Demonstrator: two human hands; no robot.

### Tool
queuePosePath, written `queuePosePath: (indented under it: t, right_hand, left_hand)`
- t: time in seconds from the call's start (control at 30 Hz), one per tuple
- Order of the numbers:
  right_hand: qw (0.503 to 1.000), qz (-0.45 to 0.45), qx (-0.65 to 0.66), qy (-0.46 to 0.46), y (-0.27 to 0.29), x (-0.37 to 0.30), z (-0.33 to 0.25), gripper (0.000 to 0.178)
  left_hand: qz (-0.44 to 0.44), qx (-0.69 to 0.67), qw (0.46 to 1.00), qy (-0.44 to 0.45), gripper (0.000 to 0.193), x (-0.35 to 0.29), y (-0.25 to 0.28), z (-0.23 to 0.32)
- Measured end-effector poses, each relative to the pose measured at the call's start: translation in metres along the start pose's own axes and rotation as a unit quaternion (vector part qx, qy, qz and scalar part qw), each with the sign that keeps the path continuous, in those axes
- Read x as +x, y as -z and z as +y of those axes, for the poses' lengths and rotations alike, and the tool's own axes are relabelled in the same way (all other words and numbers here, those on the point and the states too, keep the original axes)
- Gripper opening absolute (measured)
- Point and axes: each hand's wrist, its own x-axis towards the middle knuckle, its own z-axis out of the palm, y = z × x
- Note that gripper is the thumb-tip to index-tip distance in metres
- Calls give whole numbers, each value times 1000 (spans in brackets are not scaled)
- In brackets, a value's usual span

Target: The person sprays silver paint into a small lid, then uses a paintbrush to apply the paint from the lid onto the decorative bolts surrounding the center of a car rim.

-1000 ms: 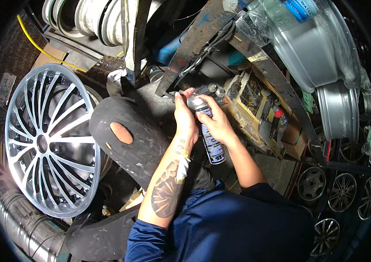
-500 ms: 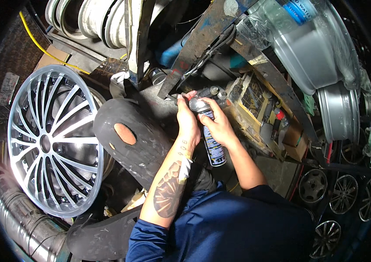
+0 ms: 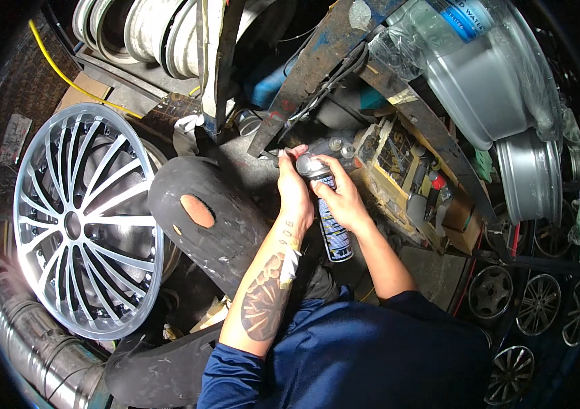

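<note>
My right hand (image 3: pixel 343 196) grips a tall aerosol can (image 3: pixel 334 235) with a dark printed label, its fingers round the upper part. The can leans, with its silvery top (image 3: pixel 309 163) away from me. Against the left side of that top rests my left hand (image 3: pixel 294 187), palm partly turned up. Its fingers curl closed at the far end; what they hold, if anything, is hidden. To the left, a large multi-spoke wheel rim (image 3: pixel 73 226) with bright machined spokes and dark gaps stands tilted beside my knee (image 3: pixel 208 204). Neither hand touches the rim.
Bare rims (image 3: pixel 181 44) line a rack at the far left, near a yellow hose (image 3: pixel 48 54). A rusty metal beam (image 3: pixel 310 68) crosses beyond my hands. A worn box of tools (image 3: pixel 399 163) sits to the right. Silver rims (image 3: pixel 528 170) and hanging wheels (image 3: pixel 537 305) fill the right side.
Both hands keep nearly the same hold and place on the can. The view has shifted very slightly; nothing is visibly taken up or let go.
</note>
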Motion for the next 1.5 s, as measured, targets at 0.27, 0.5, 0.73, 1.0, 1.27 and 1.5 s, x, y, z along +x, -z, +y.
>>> queuePosePath:
  t: [0.27,0.5,0.73,1.0,1.27,1.5]
  right_hand:
    - [1000,-5,-3,-3,-1,-2,1,50]
    - [999,-14,-7,38,3,-3,8,49]
    - [999,1,-30,21,2,-6,21,50]
    - [716,41,694,-60,39,-7,-12,43]
    - [701,156,689,-99,41,-22,-33,43]
    - [681,99,698,-196,47,-29,-20,30]
  left_hand:
    - [14,1,1000,-4,50,-3,-3,2]
    - [5,5,1000,-11,50,-1,0,0]
    - [11,7,1000,-15,50,5,5,-4]
    - [-9,-45,999,-13,49,4,5,3]
    - [-15,8,999,-43,50,4,4,2]
    - [33,9,999,-28,48,1,7,0]
